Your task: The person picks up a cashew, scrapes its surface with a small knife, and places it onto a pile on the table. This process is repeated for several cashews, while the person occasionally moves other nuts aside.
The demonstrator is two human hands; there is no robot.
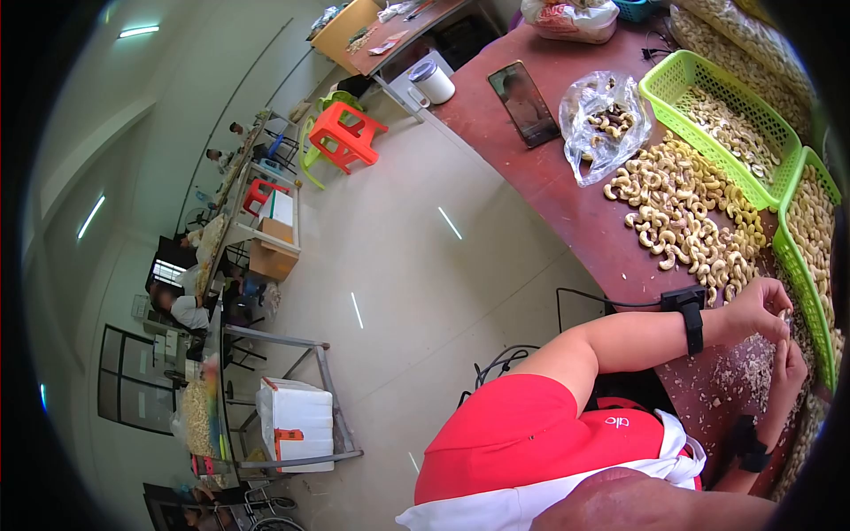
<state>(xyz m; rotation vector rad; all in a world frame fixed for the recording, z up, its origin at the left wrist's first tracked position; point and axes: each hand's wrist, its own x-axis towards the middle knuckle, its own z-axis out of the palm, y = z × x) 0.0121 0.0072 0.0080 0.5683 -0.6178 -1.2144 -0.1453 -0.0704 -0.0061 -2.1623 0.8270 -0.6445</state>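
My left hand is closed, with thumb and fingertips pinched on a small pale nut piece. Just below it in the view is my right hand, its fingers drawn together close to the left fingertips; what they hold is too small to make out. Both wrists wear black bands. Small peel crumbs cover the red table beside the hands. A heap of cashews spreads near the left hand. Beyond the hands stands a green basket of cashews.
Another green basket holds cashew pieces. A clear bag with darker nuts, a phone and a white mug are on the table. A black device with a cable sits at its edge. Red stools and people are farther off.
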